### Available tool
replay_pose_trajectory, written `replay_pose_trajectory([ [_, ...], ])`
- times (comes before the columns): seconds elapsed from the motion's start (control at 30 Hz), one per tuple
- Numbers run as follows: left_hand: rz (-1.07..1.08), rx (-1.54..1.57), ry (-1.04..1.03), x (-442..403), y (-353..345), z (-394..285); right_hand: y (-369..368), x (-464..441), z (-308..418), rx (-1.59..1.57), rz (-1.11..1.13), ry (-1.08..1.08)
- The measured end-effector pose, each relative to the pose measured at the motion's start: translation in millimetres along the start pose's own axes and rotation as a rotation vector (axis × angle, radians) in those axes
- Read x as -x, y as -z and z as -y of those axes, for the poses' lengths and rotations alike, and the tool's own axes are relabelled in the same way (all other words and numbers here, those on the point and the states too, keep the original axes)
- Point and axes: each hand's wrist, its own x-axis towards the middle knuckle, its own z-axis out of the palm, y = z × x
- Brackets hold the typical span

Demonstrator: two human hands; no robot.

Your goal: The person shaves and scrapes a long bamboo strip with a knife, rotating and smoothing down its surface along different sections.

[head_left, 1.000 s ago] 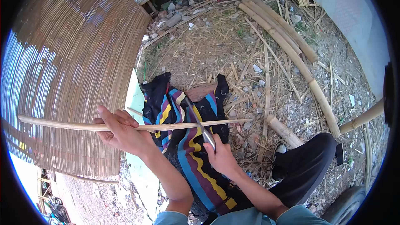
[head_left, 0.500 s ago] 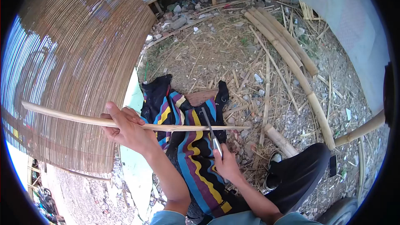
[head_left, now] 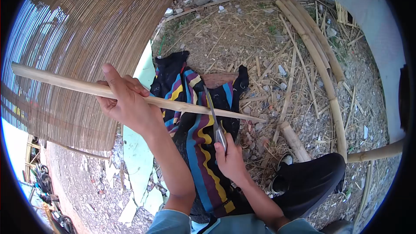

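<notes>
A long pale bamboo strip (head_left: 180, 106) slants across the view, its left end higher than its right. My left hand (head_left: 125, 97) holds it left of the middle, thumb raised and fingers curled round it. In my right hand (head_left: 229, 158) is the metal handle of a knife (head_left: 215, 121), whose blade points up and away and crosses the strip right of its middle. Beneath both lies a dark cloth with blue, purple and yellow stripes (head_left: 200, 164), spread over my lap and a reddish-brown block (head_left: 216, 79).
A woven slat screen (head_left: 86, 60) stands at the left, with a pale green panel (head_left: 138, 151) beside it. Long bamboo poles (head_left: 318, 65) and a short bamboo piece (head_left: 294, 142) lie at the right on ground strewn with splinters. My bent knee (head_left: 316, 177) is at lower right.
The strip's left end has risen, so it slants more. My left hand has moved up with it. The knife blade, lately below and then above the strip's line, crosses it again. The whole view has shifted.
</notes>
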Motion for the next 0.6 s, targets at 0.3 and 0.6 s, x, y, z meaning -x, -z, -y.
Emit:
replay_pose_trajectory([
  [0.3,0.129,0.091,0.064,-1,1,6,7,-2,14,0.028,-0.055,0.030],
  [0.6,0.236,0.155,0.175,-6,11,10,0,-10,-14,0.107,-0.100,-0.073],
])
